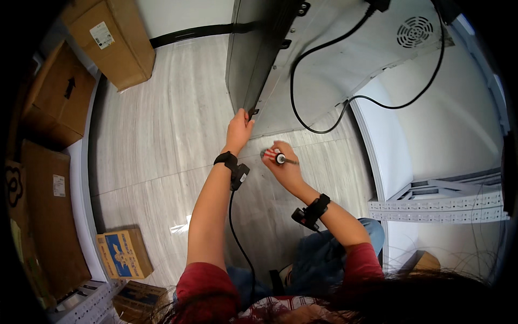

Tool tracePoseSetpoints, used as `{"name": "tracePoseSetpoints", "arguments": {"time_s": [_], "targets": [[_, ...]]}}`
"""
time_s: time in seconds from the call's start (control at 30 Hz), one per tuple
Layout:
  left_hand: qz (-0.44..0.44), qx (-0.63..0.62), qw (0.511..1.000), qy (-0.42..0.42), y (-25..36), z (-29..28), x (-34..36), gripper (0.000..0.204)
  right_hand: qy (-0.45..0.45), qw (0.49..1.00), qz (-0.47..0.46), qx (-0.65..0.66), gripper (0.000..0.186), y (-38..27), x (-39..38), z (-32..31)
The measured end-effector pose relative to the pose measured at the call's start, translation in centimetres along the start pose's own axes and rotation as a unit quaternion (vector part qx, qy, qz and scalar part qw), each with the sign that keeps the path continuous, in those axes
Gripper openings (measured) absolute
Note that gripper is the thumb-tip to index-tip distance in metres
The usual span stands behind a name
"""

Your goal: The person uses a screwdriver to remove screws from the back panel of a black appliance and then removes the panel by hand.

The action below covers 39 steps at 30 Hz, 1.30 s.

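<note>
My left hand [239, 129] is closed on the front edge of a large metal cabinet [328, 69], beside a small black bracket [255, 112] low on that edge. To its lower right, my right hand [287, 173] holds a screwdriver [275, 155] with a red handle and a metal shaft pointing rightward, above the floor. A black cable [386, 105] hangs in loops over the cabinet's side, near a round vent [414, 31]. Black devices [239, 176] are strapped to both my wrists, with a cord trailing down from the left one.
Cardboard boxes stand at the upper left [123, 51], along the left [51, 221] and on the floor at lower left [136, 254]. The pale tiled floor [162, 129] spans the middle. White perforated rails [437, 210] and a pale ledge line the right side.
</note>
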<state>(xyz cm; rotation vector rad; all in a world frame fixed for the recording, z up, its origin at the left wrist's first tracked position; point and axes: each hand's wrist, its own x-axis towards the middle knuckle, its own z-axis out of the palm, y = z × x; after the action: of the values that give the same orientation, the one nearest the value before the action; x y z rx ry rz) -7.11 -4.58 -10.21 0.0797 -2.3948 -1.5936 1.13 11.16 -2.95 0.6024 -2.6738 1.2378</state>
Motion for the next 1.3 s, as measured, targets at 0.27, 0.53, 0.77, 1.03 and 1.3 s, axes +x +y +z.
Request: {"name": "tracePoseSetpoints", "arguments": {"time_s": [0.27,0.53,0.77,1.03,1.3], "targets": [[-0.053,0.053,0.997,-0.012,-4.4,-0.6,-2.2,0.007,-0.215,0.963,0.135,-0.086,0.036,0.7,-4.2,-0.6],[-0.169,-0.006,0.973,-0.156,-4.7,-0.6,-3.8,0.009,-0.302,0.938,0.164,-0.042,0.037,0.6,-5.5,0.5],[-0.095,-0.049,0.975,-0.195,-3.2,0.3,-3.9,0.011,-0.331,0.927,0.154,-0.082,0.037,1.4,-6.0,0.1],[-0.144,0.114,0.958,-0.219,1.7,-0.3,-3.5,0.021,-0.311,0.931,0.175,-0.079,0.033,3.9,-6.6,0.5],[-0.194,-0.069,0.94,-0.271,-0.4,-0.2,-3.4,0.021,-0.341,0.904,0.256,0.019,0.029,2.4,-6.0,0.1]]}}
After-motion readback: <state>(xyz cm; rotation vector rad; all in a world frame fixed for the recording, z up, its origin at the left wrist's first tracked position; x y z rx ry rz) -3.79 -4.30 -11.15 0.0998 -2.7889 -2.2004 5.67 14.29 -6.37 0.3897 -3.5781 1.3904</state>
